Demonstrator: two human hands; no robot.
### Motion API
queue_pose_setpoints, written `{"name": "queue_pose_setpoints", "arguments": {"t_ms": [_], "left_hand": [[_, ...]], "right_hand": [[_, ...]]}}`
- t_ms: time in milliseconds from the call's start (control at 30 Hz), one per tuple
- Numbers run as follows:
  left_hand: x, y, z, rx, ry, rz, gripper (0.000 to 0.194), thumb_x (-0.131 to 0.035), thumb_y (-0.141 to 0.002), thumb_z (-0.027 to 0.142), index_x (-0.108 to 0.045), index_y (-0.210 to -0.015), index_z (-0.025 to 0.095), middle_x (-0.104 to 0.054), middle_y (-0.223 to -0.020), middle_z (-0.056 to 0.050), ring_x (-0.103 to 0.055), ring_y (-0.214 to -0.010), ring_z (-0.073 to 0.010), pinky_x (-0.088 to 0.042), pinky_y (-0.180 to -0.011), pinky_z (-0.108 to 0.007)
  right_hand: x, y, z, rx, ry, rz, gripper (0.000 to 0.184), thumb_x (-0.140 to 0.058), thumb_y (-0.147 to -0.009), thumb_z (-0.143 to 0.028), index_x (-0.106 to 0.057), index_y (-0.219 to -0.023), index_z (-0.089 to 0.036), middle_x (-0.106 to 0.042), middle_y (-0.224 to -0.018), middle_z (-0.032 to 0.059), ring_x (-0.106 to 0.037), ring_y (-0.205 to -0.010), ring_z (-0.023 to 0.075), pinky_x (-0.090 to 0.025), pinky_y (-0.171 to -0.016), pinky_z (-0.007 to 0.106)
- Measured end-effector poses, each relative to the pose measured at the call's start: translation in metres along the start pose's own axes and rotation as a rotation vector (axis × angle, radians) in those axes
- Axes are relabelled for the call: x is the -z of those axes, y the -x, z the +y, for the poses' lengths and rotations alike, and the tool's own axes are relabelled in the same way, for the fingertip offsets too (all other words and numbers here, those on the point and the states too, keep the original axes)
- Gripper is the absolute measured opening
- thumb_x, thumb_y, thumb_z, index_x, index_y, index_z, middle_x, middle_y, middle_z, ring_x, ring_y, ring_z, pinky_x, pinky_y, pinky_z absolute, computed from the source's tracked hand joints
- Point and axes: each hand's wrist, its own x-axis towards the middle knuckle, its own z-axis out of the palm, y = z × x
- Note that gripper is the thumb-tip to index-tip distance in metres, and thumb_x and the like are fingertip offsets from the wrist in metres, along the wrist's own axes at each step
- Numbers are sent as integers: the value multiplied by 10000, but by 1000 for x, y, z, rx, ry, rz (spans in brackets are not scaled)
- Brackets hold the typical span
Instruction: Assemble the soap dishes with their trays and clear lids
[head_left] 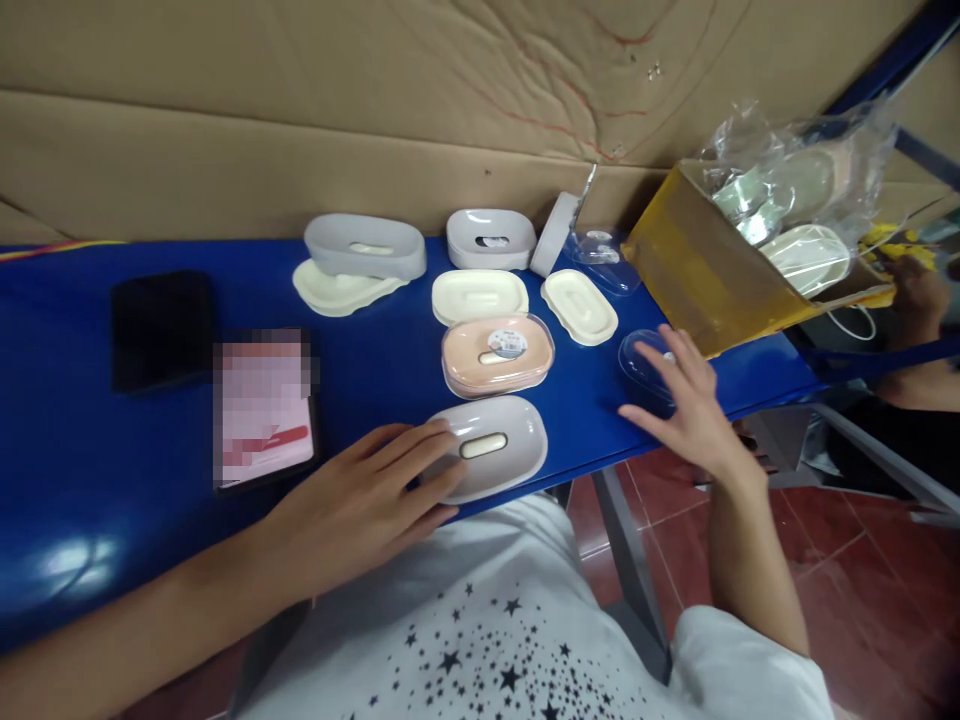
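One pale-grey, glossy oval plastic dish point(519, 432) with a cream capsule-shaped centre piece point(484, 446), at the near edge of the blue table point(382, 360): my left hand point(375, 490) lay at its left end, fingers outstretched, whether pinching I could not tell. One clear oval plastic shell point(636, 372), farther right: my right hand point(686, 410) was spread wide over it. I judged the dish light, stiff, slick, best taken by opposite rims; the shell thin, easily dented, by its edge.

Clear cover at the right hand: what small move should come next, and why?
Probably curl the right hand around the clear cover and lift it: that hand is spread over it, while the grey dish at the left hand lies uncovered.
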Motion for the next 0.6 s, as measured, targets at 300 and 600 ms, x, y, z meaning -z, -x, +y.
{"name": "queue_pose_setpoints", "arguments": {"t_ms": [300, 600], "left_hand": [[-2, 15, -1, 64, 104, 103, 292, -692, -1056, 166, -707, -1347, 183, -714, -1418, -170, -710, -1339, -326, -646, -1119, -479], [-10, 35, -1, 101, -82, 121, 570, -711, -1087, 274, -533, -1618, 167, -566, -1622, -260, -662, -1445, -394, -705, -1022, -470]], "right_hand": [[2, 3, -17, 76, -182, -44, 677, -820, -987, -563, -615, -1594, -343, -620, -1630, 133, -611, -1495, 411, -536, -1230, 639], [-41, -41, -137, 545, -225, -158, 651, -709, -1080, -558, -556, -1631, -248, -621, -1639, 155, -519, -1587, 355, -521, -1264, 579]]}}
